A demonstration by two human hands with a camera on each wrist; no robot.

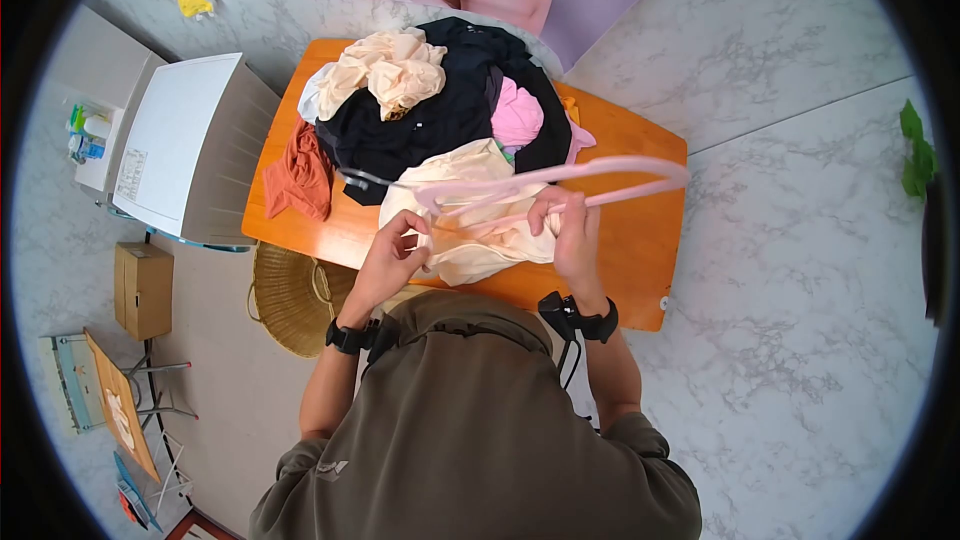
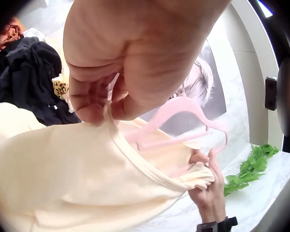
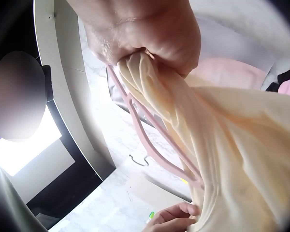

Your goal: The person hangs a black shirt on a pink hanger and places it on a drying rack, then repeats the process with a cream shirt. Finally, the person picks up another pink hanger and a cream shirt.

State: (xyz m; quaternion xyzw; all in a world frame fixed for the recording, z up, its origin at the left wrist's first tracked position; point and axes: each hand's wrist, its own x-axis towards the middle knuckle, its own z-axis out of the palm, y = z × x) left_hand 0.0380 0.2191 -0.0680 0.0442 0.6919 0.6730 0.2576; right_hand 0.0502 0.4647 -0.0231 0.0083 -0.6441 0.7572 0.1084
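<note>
A cream garment (image 1: 480,258) hangs between both hands at the table's near edge. My left hand (image 1: 382,265) pinches its hemmed edge (image 2: 128,154) between thumb and fingers. The right hand (image 1: 574,245) grips a bunched fold of the same cloth, which bulges from the fist in the right wrist view. A pink hanger (image 2: 159,116) lies partly inside the garment's opening, one end beside the right hand. Its metal hook (image 3: 140,162) points away from the cloth. Fabric covers part of the hanger.
Behind the hands, a pile of black clothes (image 1: 450,90), with cream and pink pieces, covers much of the wooden table (image 1: 640,230). A rust-coloured cloth (image 1: 300,178) lies at the left. A wicker basket (image 1: 285,305) stands below, near a white appliance (image 1: 185,130).
</note>
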